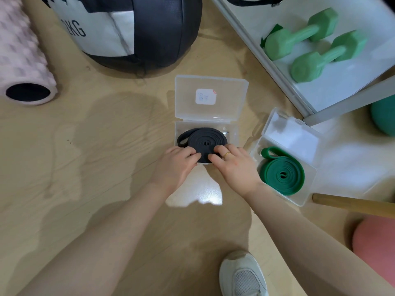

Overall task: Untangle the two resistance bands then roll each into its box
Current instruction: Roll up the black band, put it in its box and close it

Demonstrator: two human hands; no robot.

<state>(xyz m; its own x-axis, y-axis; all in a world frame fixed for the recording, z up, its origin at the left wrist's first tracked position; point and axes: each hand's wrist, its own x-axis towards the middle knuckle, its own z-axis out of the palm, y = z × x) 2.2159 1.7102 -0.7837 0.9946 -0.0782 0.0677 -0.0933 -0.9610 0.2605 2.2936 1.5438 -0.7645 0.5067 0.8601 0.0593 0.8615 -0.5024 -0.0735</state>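
A black resistance band [203, 141], rolled into a flat coil, lies in a clear plastic box [234, 130] whose lid stands open behind it. A loose end loops out over the box's left side. My left hand [177, 165] and my right hand [233, 165] both press their fingertips on the near edge of the black coil. To the right a green band [282, 174] sits coiled in a second clear open box [310, 178], with one end sticking up at its top left.
A large black and white weight bag [132, 28] stands behind the boxes. A pink foam roller [23, 60] lies far left. Two green dumbbells [312, 45] rest on a white shelf [267, 54] at the right. A wooden stick [352, 205], pink ball [376, 246] and my shoe [243, 274] are near right.
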